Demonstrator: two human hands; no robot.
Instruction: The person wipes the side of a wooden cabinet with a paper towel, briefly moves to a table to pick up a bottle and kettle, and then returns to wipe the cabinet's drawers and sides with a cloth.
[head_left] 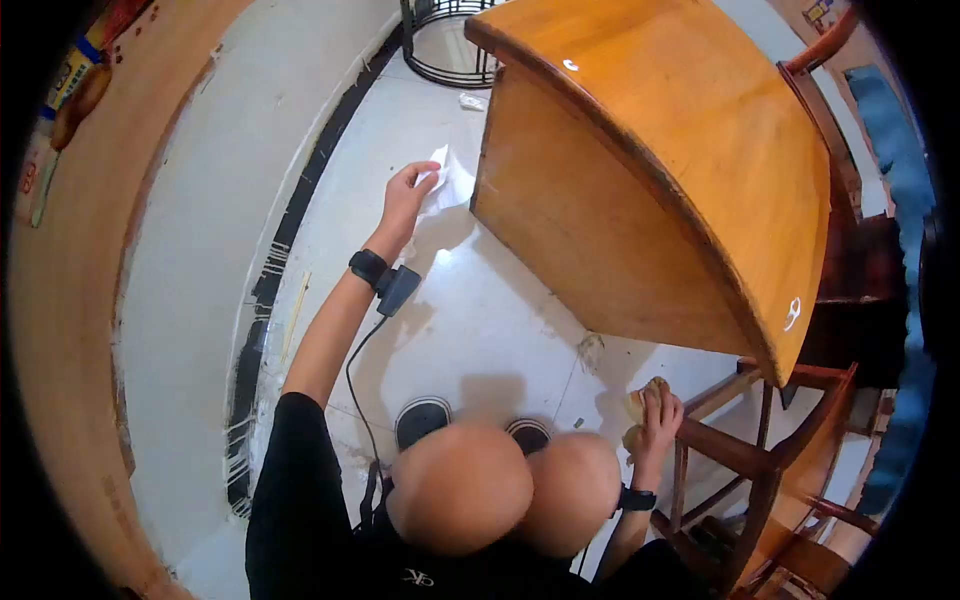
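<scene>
My left hand (412, 190) reaches out low over the floor, fingers pinched on a thin white tissue (455, 190). The tissue hangs close to the lower corner of a wooden cabinet. Down by my right knee, my right hand (660, 418) has its fingers curled round a crumpled, tan and whitish thing (634, 408). Its kind I cannot make out, and the fingers cover part of it. Both wrists wear black straps, and a cable runs from the device on the left one.
The wooden cabinet (560, 200) with an overhanging top stands ahead right. A wooden chair (780, 450) is close to my right hand. A black wire rack (450, 70) stands at the back. Debris (590, 350) and a thin stick (297, 315) lie on the tiled floor. A wall runs along the left.
</scene>
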